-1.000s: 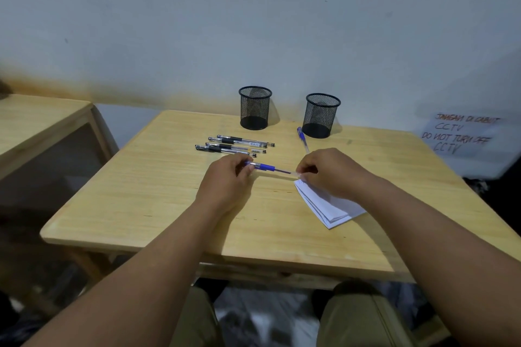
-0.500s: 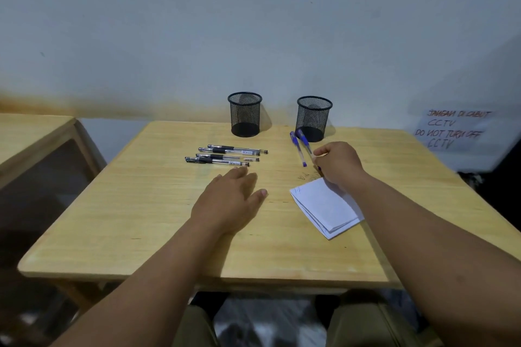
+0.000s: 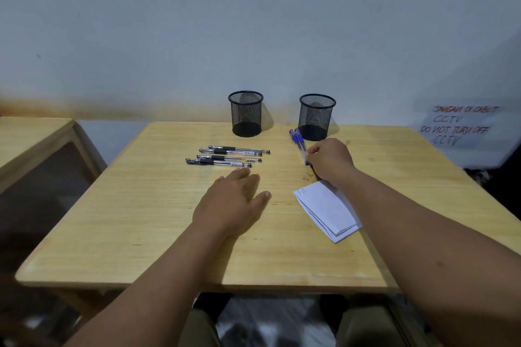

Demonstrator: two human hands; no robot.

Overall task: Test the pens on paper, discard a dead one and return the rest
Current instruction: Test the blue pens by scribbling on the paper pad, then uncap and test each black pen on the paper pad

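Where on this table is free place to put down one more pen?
Bare wood lies between the left hand and the table front edge, and right of the folded paper. Crowded: around the black pens and blue pens.

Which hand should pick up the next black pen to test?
Probably the left hand: it lies open, fingertips just short of the black pens. The right hand is at the blue pens.

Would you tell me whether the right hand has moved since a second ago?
Yes: the right hand left the paper and moved toward the right cup.

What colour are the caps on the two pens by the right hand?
Blue caps, clearest in the head view.
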